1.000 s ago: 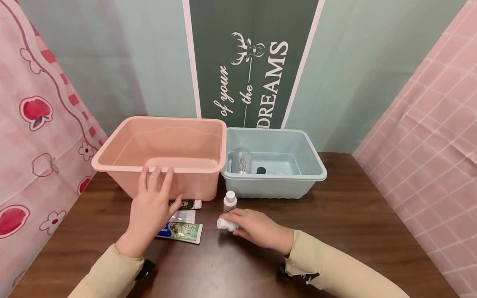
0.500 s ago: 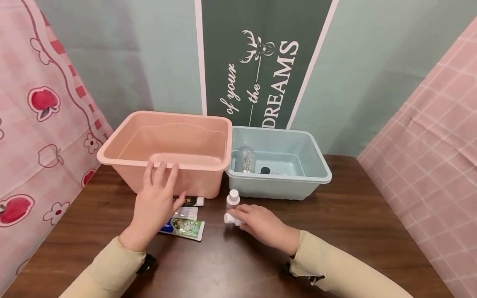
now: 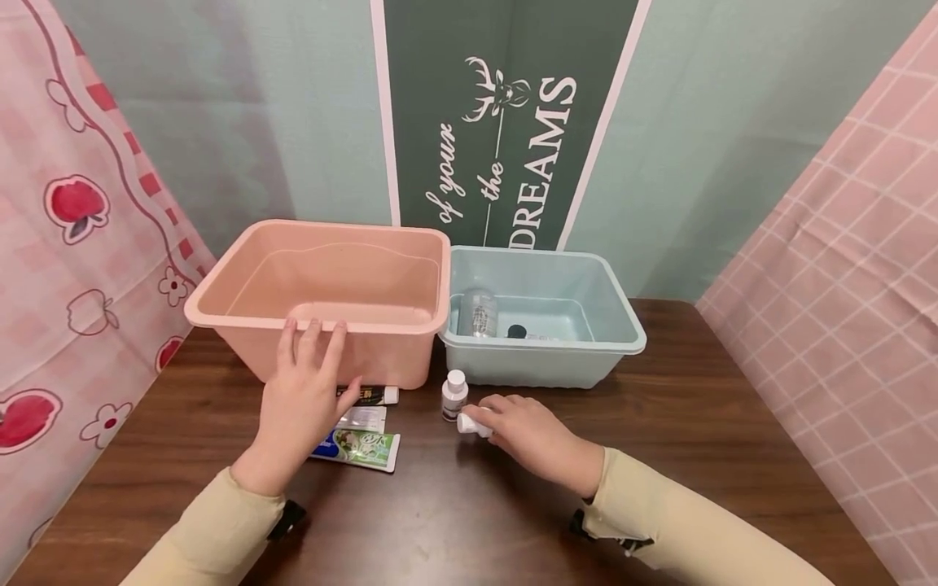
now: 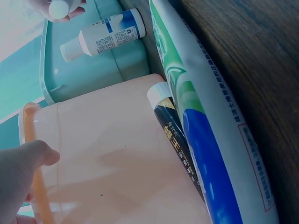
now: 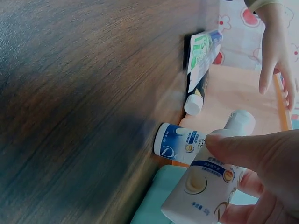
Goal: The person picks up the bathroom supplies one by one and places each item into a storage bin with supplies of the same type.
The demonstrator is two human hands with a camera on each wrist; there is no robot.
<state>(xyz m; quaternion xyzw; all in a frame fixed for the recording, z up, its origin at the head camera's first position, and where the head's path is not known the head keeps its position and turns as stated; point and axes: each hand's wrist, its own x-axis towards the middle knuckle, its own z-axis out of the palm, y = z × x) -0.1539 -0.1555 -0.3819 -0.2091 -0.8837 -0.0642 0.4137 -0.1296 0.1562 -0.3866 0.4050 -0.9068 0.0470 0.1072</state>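
Note:
My right hand (image 3: 538,439) grips a small white bottle (image 5: 198,186), tilted with its cap pointing left in the head view. Thumb and fingers press it from opposite sides. Just left of it a matching white bottle (image 3: 454,396) with a blue label band stands upright on the table, before the blue bin (image 3: 542,366). My left hand (image 3: 296,407) rests at the front of the pink bin (image 3: 388,350), its fingers extended onto the rim. Below that hand lie a black toothpaste tube (image 3: 375,395), a pale flat tube or packet (image 3: 366,419) and a green-and-blue toothpaste tube (image 3: 362,449), each partly hidden.
Inside the blue bin lie a clear bottle (image 3: 479,313) and something with a black cap (image 3: 516,332). Both bins stand side by side at the table's back. Curtains (image 3: 835,268) hang behind the table and along its sides.
My right hand has carried its bottle to the right and slightly forward, so the upright bottle is less covered. The left hand stays at the pink rim. The head view has shifted a little.

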